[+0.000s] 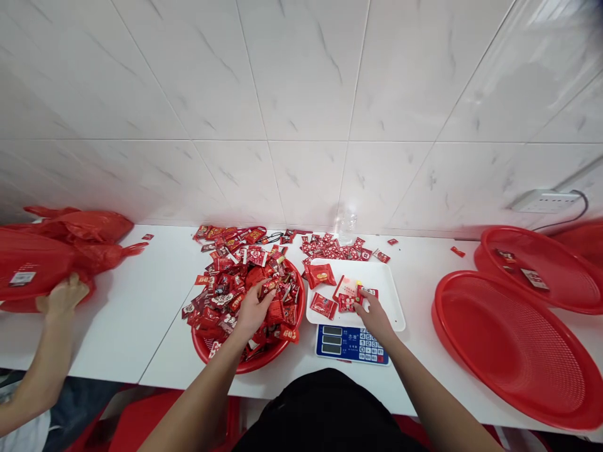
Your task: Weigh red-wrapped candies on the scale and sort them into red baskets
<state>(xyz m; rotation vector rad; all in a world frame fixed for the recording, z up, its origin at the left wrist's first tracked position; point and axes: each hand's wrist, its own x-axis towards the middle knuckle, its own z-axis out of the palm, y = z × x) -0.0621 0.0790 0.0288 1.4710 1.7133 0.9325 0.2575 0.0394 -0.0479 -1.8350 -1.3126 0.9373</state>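
Note:
My left hand (254,309) is over a red plastic basket (300,301) heaped with red-wrapped candies (226,295). Its thumb and fingers pinch a small red-wrapped candy (269,287). My right hand (375,315) is above the white tray (393,295) of a digital scale, its fingertips closed at a small red candy packet (347,304). On the same tray lie a larger red packet (320,275), another red packet (323,305) and a pale printed packet (347,286). The scale's blue keypad panel (351,344) faces me; its display digits are unreadable.
Loose small packets (330,247) lie along the wall behind the tray, near a clear plastic container (347,223). Red baskets (513,351) stand at the right, below a power strip (546,201). At far left, another person's hand (65,294) touches a red basket (28,260) beside red bags (101,226).

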